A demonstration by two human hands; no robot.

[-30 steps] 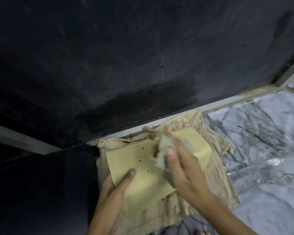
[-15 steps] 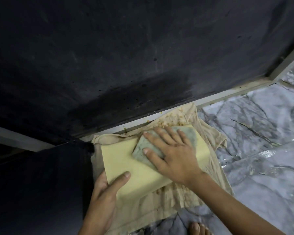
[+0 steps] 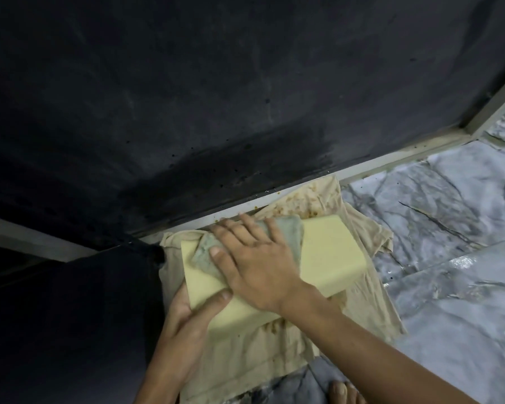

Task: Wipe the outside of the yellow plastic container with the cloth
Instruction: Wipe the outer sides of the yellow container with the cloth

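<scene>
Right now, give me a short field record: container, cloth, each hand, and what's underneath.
container: yellow container, lying on its side, broad face up
cloth: grey-green cloth, flat on the top face, toward the left end
right hand: right hand, palm down, pressing the cloth
left hand: left hand, gripping the near-left corner, thumb on top
underneath: stained beige rag spread on the marble floor
behind: dark panel
</scene>
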